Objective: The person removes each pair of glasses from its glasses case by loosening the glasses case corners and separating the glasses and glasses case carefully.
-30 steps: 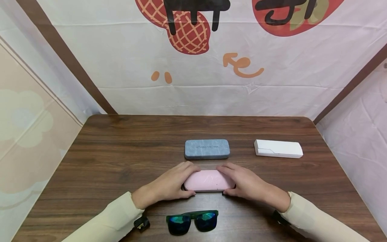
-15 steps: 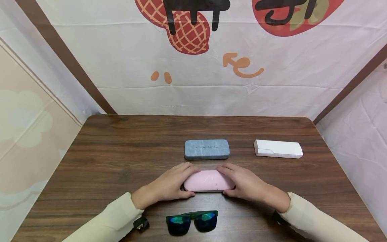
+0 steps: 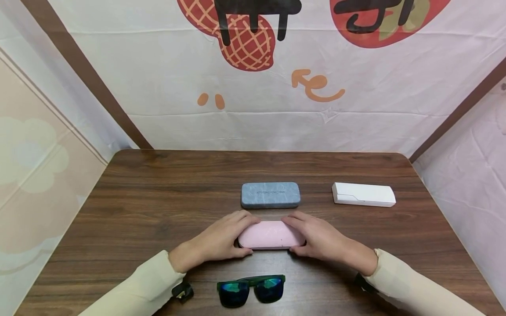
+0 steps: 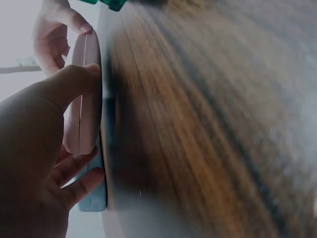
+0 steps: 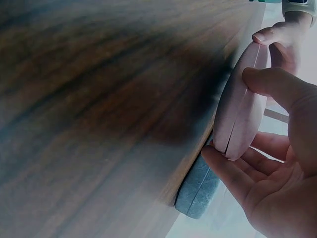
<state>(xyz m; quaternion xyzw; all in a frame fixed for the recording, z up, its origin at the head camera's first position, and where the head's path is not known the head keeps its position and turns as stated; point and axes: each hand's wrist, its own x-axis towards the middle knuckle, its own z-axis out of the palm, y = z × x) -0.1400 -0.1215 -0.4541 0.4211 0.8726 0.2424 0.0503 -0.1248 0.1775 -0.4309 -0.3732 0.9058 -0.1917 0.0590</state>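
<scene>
A pink glasses case (image 3: 272, 235), its lid closed along the seam, lies lengthwise across the middle of the table. My left hand (image 3: 221, 237) grips its left end, thumb on the near side and fingers round the far side. At the other end my right hand (image 3: 322, 237) holds it the same way. Both wrist views show a thumb pressed near the seam of the pink case (image 4: 88, 109). Just beyond it sits a blue-grey glasses case (image 3: 270, 195) with lettering on top. Sunglasses (image 3: 251, 290) with a dark green frame and mirrored lenses lie nearer to me.
A white oblong case (image 3: 363, 194) lies at the back right of the wood-grain table (image 3: 178, 175). Behind the table's far edge hangs a white printed cloth (image 3: 276, 127). Black wrist devices (image 3: 182, 291) sit under the sleeves.
Both hands and the pink glasses case have shifted very slightly left and away from me. The sunglasses and the other cases stay where they were.
</scene>
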